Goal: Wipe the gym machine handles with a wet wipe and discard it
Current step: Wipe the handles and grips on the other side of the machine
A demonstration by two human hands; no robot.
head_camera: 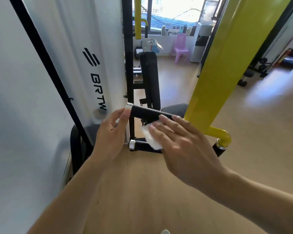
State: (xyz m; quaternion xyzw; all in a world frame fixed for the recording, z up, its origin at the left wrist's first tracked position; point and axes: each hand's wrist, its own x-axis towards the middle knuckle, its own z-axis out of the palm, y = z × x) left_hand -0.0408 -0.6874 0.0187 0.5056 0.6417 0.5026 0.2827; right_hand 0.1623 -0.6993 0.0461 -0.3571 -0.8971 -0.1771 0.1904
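White and crumpled, the wet wipe (151,138) sits under the fingers of the right hand (179,141), which lie fairly straight and together, pressing the wipe against the underside and near end of the upper handle (147,114); whether the thumb hooks round the wipe cannot be told. The left hand (111,134) pinches the chrome-capped free end of that same black handle between thumb and forefinger, seemingly to steady it. The step in hand appears to be the wiping of the first, upper grip, with the discarding not yet begun. The next move would call for drawing the wipe along the full length of the grip toward the chrome cap, then shifting down to the lower handle (140,145), which lies just below and partly behind the wipe. Counted: one wipe, two hands, two black handles on this side, each with one chrome end cap, plus a third black grip (217,149) at the foot of the yellow arm (215,81). Beyond these stand one white shroud (85,53) bearing dark lettering, one black padded bench (150,78), and one pink chair (180,48) near the window. No bin is visible for the wipe.
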